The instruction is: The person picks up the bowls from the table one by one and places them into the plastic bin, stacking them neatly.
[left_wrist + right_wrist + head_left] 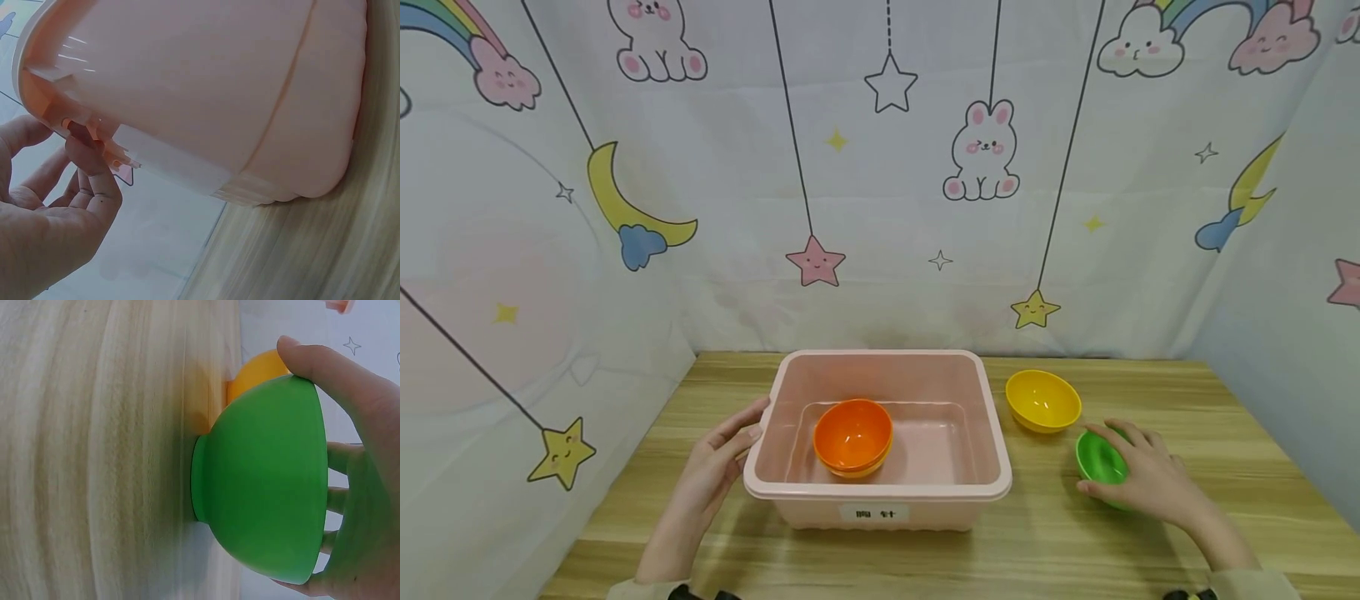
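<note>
On the wooden table stands a pink plastic basin point(880, 492). My left hand point(711, 467) grips its left rim, thumb and fingertips at the edge, as the left wrist view also shows. Inside the basin, left of its middle, sits an orange bowl point(853, 433); a lighter rim shows just under it, like a second bowl stacked below. To the right, my right hand point(1153, 475) holds a green bowl point(269, 481) from above, thumb on one side of the rim and fingers across the other. The green bowl is upright, its foot close over the tabletop.
A yellow bowl point(1043, 402) stands between the basin and the green bowl, farther back. A label point(874, 513) with printed characters is on the basin's front. A white curtain point(880, 183) with cartoon drawings encloses the table point(1045, 550) at the back and sides.
</note>
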Demonstrator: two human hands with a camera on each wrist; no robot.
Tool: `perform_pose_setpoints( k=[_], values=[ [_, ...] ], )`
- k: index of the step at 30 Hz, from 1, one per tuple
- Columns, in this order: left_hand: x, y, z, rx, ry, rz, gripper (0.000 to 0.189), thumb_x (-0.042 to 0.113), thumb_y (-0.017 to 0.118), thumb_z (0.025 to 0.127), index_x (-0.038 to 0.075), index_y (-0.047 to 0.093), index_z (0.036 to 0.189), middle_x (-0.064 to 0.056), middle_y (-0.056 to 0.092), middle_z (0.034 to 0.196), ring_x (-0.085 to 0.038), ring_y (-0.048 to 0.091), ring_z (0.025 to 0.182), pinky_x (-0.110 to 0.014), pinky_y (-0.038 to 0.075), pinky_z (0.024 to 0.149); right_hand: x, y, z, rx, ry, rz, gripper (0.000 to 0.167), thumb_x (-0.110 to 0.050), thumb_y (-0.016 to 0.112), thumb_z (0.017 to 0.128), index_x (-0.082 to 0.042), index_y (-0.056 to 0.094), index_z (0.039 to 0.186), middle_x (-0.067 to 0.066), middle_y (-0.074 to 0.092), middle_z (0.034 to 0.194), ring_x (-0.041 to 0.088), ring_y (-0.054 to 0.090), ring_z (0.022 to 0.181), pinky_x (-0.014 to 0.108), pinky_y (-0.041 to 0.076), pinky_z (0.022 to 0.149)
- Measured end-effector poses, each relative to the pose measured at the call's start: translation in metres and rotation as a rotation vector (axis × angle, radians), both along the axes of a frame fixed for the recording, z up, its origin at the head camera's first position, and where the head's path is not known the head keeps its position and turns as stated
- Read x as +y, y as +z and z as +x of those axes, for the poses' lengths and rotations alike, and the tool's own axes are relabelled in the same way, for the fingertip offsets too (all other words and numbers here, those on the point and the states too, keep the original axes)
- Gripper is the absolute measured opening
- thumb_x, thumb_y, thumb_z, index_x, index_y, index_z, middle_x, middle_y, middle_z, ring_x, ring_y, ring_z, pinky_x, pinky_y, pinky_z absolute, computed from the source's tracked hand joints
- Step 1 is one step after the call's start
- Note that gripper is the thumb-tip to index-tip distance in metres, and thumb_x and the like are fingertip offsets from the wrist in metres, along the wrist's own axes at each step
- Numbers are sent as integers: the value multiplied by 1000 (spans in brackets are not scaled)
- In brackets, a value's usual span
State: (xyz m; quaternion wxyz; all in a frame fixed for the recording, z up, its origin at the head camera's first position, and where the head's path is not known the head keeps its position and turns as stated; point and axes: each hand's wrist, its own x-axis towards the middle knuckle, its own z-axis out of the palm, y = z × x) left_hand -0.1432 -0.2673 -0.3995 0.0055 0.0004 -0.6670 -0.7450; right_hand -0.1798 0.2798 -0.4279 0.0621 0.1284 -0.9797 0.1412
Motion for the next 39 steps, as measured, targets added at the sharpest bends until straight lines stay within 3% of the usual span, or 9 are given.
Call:
perform_pose_setpoints(
  k=[14, 23, 29, 34, 39],
  values=[
    [0, 2, 1, -3, -1, -1, 45, 17, 56, 97, 10, 49, 141, 27, 59, 123, 5, 58, 111, -19, 51, 89, 9, -4, 4, 8, 43, -48, 97, -55, 80, 67, -11, 41, 144, 29, 36, 143, 55, 35, 120, 78, 35, 81],
    [0, 1, 0, 12, -6, 5, 44, 16, 55, 97, 10, 50, 140, 27, 59, 124, 6, 58, 111, -19, 52, 89, 11, -4, 5, 5, 40, -44, 110, -54, 81, 65, 10, 35, 142, 33, 36, 141, 55, 34, 121, 75, 35, 88],
    [-1, 0, 0, 14, -7, -1, 43, 16, 55, 97, 11, 50, 140, 27, 59, 124, 6, 57, 111, -19, 52, 89, 11, -4, 6, 30, 38, -36, 109, -55, 81, 65, 11, 38, 140, 32, 39, 138, 52, 37, 119, 73, 38, 86],
    [-1, 0, 1, 15, -12, -12, 39, 17, 56, 97, 19, 56, 136, 25, 57, 130, 6, 56, 112, -19, 51, 89, 11, -5, 4, 60, 27, -16, 107, -59, 80, 64, 9, 42, 138, 28, 43, 135, 49, 41, 117, 71, 40, 84],
    [-1, 0, 1, 21, -22, -25, 43, 17, 55, 98, 13, 51, 140, 27, 57, 127, 7, 56, 112, -18, 51, 89, 10, -5, 4, 68, 20, -15, 106, -60, 80, 64, 8, 44, 137, 27, 44, 134, 48, 42, 116, 71, 41, 83]
  ],
)
